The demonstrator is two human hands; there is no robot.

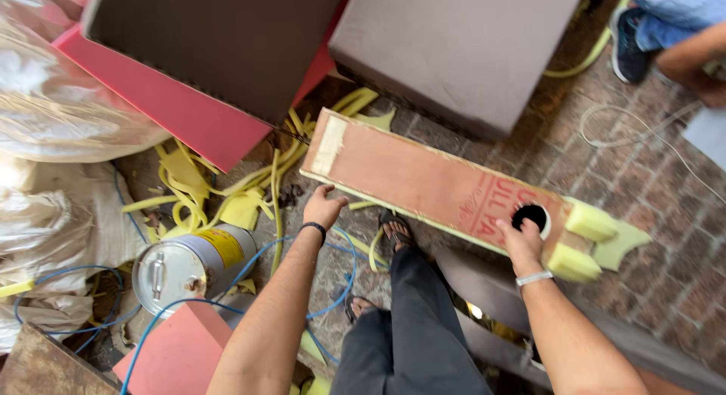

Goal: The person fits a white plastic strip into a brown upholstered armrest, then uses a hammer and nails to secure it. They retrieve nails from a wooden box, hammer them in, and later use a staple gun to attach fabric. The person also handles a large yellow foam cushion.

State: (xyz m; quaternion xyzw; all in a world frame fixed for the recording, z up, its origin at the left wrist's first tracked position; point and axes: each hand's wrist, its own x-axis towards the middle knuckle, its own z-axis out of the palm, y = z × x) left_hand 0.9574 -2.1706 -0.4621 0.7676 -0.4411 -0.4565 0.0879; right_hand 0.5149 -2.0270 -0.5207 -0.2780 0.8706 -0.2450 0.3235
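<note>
Lies across the middle of the view, slanting from 10 o'clock down to 4 o'clock: a long plywood board [423, 179] over the brick floor [650, 183].

Left hand [324, 206]: loosely curled, fingertips touching the board's near edge close to its 10 o'clock end, gripping nothing. Right hand [522, 240]: laid flat on the board near the 4 o'clock end, fingers reaching to a round black spot [532, 216], possibly a hole or a small tin; hard to tell, and no clear pinch visible.

Already in place: two yellow foam blocks [590, 221] sitting at the 4 o'clock end, and a pale strip [330, 145] across the 10 o'clock end. Still bare: the whole reddish face between them.

Around it: yellow foam scraps [189, 191] strewn at 9 o'clock, a metal can [189, 266] on its side at 8 o'clock, a blue hose [333, 304] looping past the sandalled feet at 6 o'clock. At 12 o'clock, two brown cushions [454, 47] and a pink foam sheet [174, 111]. At 2 o'clock, another person's shoe [626, 39] and arm, well apart from the board.
</note>
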